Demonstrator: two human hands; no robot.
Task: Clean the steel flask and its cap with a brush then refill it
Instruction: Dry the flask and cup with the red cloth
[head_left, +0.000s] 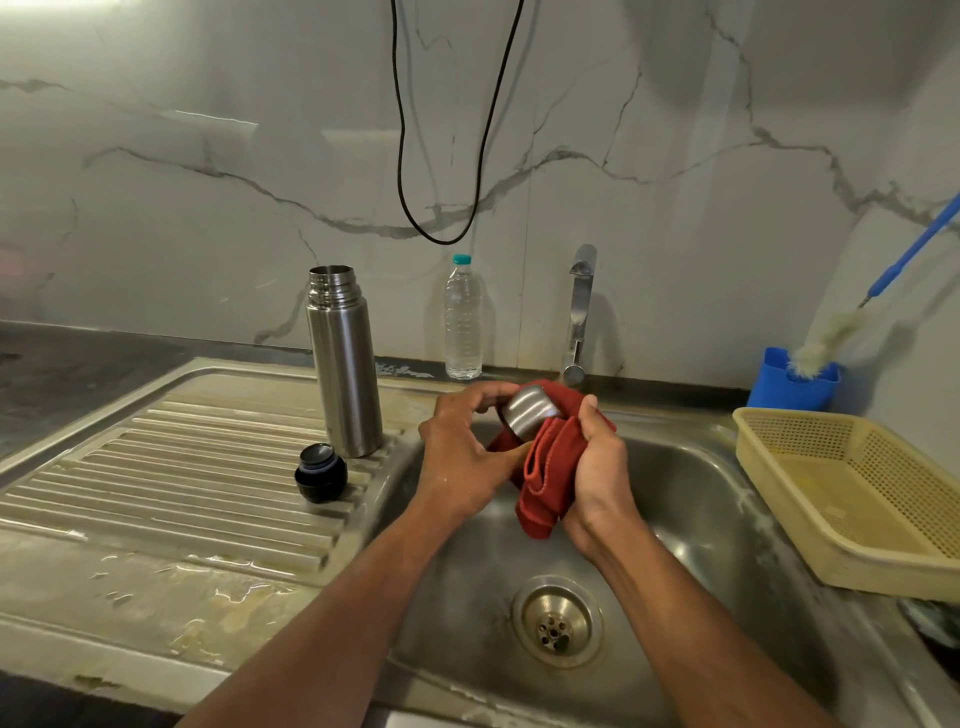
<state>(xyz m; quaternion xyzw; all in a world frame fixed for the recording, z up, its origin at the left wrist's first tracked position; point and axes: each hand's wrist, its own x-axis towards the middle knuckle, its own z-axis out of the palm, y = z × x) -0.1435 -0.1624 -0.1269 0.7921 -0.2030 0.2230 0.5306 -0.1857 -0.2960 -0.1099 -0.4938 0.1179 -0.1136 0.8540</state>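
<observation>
The steel flask stands upright and uncapped on the ribbed drainboard, left of the sink basin. Its black stopper lies on the drainboard just in front of it. Over the basin, my left hand grips the steel cap, which lies tilted between both hands. My right hand grips a red cloth bunched against the cap. A bottle brush with a blue handle leans in a blue holder at the back right.
A clear plastic water bottle stands against the marble wall beside the tap. A yellow mesh basket sits on the sink's right rim. The drain lies below my hands. A black cable hangs down the wall.
</observation>
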